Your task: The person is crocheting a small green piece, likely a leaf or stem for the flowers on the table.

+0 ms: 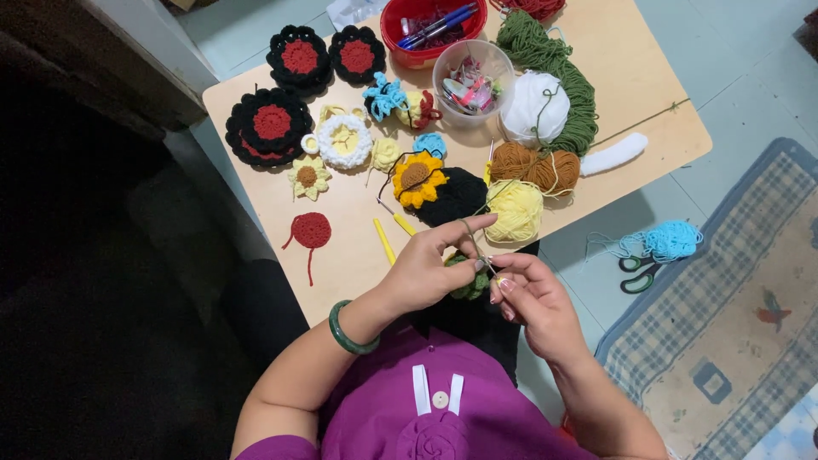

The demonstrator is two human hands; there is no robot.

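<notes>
Holding a small green crochet piece between both hands, the person works above the near edge of a low, light wooden table. The left hand is closed on the piece, index finger raised with green yarn running over it. The right hand is closed in a pinch on a thin crochet hook whose tip meets the piece. A green bangle sits on the left wrist.

Table surface:
- Far-left zone: black-and-red crocheted flowers, with a white-and-yellow ring flower beside them.
- Centre: a crocheted sunflower touching a black yarn mass.
- Near-left zone: a flat red crochet disc with a trailing tail.
- Right zone: yellow yarn ball, brown yarn, white yarn and dark green yarn, grouped closely.
- Far edge: a red bowl holding pens, and just beside it a clear plastic cup of small clips.

Room: a pale tiled floor surrounds the table. A checked rug lies to the right. Between table and rug, light blue yarn rests beside green-handled scissors. The left of the view is dark.
</notes>
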